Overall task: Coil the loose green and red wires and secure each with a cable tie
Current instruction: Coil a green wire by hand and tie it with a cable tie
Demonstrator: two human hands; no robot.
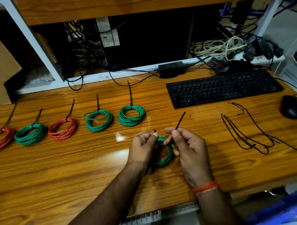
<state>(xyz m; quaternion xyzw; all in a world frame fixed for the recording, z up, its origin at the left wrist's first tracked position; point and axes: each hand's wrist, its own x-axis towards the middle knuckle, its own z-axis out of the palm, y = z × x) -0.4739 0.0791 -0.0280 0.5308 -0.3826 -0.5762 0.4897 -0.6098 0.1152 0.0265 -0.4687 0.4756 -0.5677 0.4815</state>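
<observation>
Hanging between both hands just above the desk (pixel 73 188), a green coil (pixel 166 156) carries a black cable tie (pixel 179 122). The right hand (pixel 189 154) pinches the tie's tail; the left hand (pixel 143 147) pinches its head beside the coil. Five tied coils (pixel 63 128) line the desk leftward.

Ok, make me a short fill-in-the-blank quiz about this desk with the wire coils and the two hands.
1. The finished coils lying in a row on the wooden desk number ____.
2. The coil held between the left hand and the right hand is ____ in colour.
3. The right hand pinches a thin black ____.
4. Right of the black keyboard lies a black computer ____.

Missing words: five; green; cable tie; mouse
</observation>
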